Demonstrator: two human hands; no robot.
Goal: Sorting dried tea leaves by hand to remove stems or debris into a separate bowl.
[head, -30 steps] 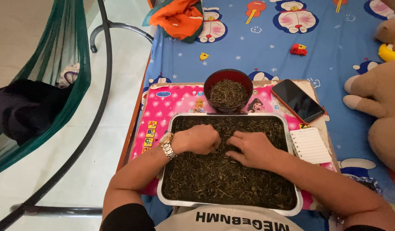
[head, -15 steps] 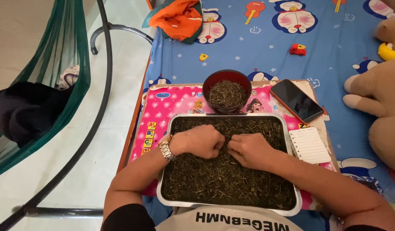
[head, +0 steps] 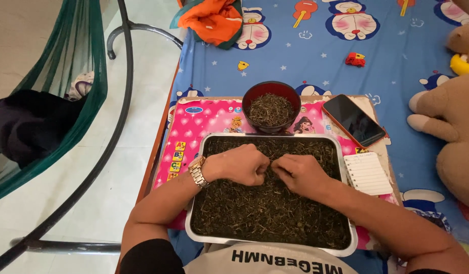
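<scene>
A metal tray (head: 346, 203) full of dark dried leaves (head: 265, 213) lies on a pink board (head: 204, 119) in front of me. My left hand (head: 238, 165), with a gold watch on its wrist, rests curled on the leaves in the tray's far half. My right hand (head: 300, 173) lies beside it, fingertips meeting the left hand's. Both pinch at leaf bits between them; what the fingers hold is hidden. A dark red bowl (head: 254, 94) with more dried leaves stands just beyond the tray.
A phone (head: 360, 120) and a small lined notepad (head: 367, 173) lie right of the tray. A brown plush toy (head: 447, 127) sits at far right on the blue cartoon sheet (head: 396, 50). Orange cloth (head: 211, 18) is at the top; a green hammock (head: 51, 101) on a metal frame at left.
Both hands have drawn together toward the tray's centre; my right hand moved up and left until its fingertips meet the left hand's.
</scene>
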